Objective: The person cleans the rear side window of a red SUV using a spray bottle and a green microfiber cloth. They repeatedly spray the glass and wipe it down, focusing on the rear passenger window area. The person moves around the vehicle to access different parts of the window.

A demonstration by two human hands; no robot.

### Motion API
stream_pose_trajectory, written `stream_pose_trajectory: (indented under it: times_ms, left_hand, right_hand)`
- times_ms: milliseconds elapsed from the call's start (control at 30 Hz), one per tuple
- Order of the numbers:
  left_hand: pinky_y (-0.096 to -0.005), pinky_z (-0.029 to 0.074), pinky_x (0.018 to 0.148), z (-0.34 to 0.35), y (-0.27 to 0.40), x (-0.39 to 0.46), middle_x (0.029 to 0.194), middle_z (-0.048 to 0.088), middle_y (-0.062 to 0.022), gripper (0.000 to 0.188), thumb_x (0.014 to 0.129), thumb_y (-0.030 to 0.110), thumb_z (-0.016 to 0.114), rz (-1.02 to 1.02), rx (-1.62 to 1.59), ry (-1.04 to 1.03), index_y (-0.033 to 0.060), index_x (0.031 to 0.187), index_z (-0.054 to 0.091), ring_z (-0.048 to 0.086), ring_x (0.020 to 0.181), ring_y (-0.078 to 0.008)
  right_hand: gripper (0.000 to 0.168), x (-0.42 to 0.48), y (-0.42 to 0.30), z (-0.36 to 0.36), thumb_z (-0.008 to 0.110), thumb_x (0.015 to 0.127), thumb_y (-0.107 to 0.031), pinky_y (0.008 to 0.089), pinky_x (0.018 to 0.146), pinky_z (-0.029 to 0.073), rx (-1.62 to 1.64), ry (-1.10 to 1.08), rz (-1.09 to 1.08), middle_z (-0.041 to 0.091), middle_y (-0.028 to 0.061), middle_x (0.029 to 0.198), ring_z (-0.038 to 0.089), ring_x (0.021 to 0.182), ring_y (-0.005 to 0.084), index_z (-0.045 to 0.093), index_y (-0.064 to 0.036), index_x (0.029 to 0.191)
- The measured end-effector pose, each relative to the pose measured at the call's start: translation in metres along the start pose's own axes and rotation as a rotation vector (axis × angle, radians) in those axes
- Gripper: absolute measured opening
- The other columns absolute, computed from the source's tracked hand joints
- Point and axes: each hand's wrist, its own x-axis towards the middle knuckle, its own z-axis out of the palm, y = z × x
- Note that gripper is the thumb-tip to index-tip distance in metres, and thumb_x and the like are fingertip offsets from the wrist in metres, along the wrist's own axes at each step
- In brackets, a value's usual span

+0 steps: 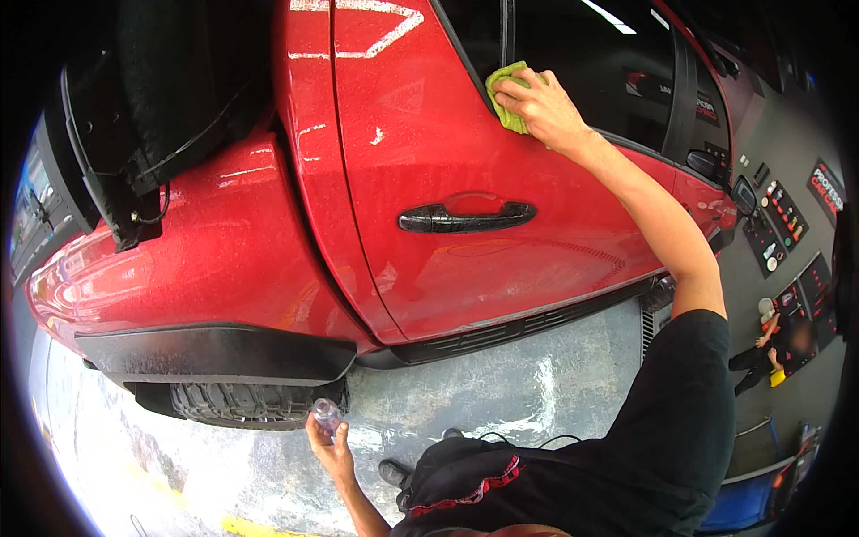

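My right hand [537, 107] presses a folded lime-green cloth [511, 124] against the rear door of a red pickup truck [429, 148]. The cloth lies at the lower rear corner of the dark side window [584, 74], over the black window trim. Below and to the left of that hand is the black door handle [466, 216]. Low down by the rear tire [235, 403], my left hand [330, 451] is closed around a small clear bottle [327, 415], held away from the bodywork. Water droplets dot the red paint.
A black side step [523, 329] and wheel-arch flare [215, 352] jut from the truck. Another person [772, 356] stands at the far right near wall panels holding bottles [785, 215]. A dark hose or cable [560, 440] lies on the wet concrete floor [483, 389].
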Motion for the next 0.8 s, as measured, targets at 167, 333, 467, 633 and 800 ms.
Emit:
stream_pose_trajectory:
  times_ms: [167,333,467,633,800]
  left_hand:
    - [-0.0309,0.045,0.095,-0.001,-0.001,-0.002,0.123,0.058,-0.0095,0.061,0.087,0.004,0.076,0.007,0.007,0.02,-0.0013,0.139,0.045,0.057,0.108,-0.0174]
    - [-0.0307,0.045,0.095,0.004,0.0,0.002,0.121,0.059,-0.0093,0.062,0.087,0.005,0.077,-0.004,-0.02,0.009,-0.0019,0.139,0.045,0.057,0.106,-0.0173]
    - [-0.0304,0.044,0.094,0.004,0.001,0.007,0.12,0.059,-0.0091,0.061,0.088,0.006,0.076,0.02,0.0,0.018,-0.0018,0.139,0.045,0.057,0.106,-0.017]
    - [-0.0302,0.044,0.095,0.008,-0.007,0.007,0.123,0.058,-0.0098,0.061,0.088,0.007,0.077,-0.007,-0.04,-0.015,-0.0016,0.139,0.045,0.057,0.107,-0.0171]
    - [-0.0348,0.047,0.096,0.009,-0.009,0.005,0.122,0.058,-0.0121,0.061,0.084,0.0,0.074,-0.012,-0.048,-0.026,-0.0024,0.138,0.045,0.057,0.11,-0.0203]
  right_hand:
    - [0.041,0.007,0.017,0.006,0.065,0.078,-0.008,0.0391,0.089,0.043,-0.028,0.045,-0.069,0.058,-0.0064,0.128,0.049,0.122,0.0201,0.07,-0.015,0.117]
    - [0.041,0.043,0.066,-0.008,0.066,0.077,-0.006,0.0404,0.086,0.044,-0.11,0.179,0.057,0.062,-0.0067,0.124,0.051,0.12,0.0203,0.072,-0.018,0.116]
    - [0.037,-0.003,0.008,0.032,0.065,0.078,-0.005,0.0397,0.086,0.043,0.095,0.217,0.002,0.062,-0.0069,0.123,0.051,0.119,0.02,0.073,-0.019,0.111]
    - [0.04,0.024,0.035,-0.006,0.065,0.076,-0.005,0.0394,0.088,0.041,0.041,0.09,-0.002,0.062,-0.0056,0.123,0.051,0.121,0.0225,0.071,-0.018,0.114]
    - [0.033,-0.003,0.014,0.014,0.068,0.076,-0.013,0.0398,0.089,0.042,0.149,0.148,0.02,0.064,-0.0053,0.124,0.05,0.122,0.0217,0.076,-0.014,0.108]
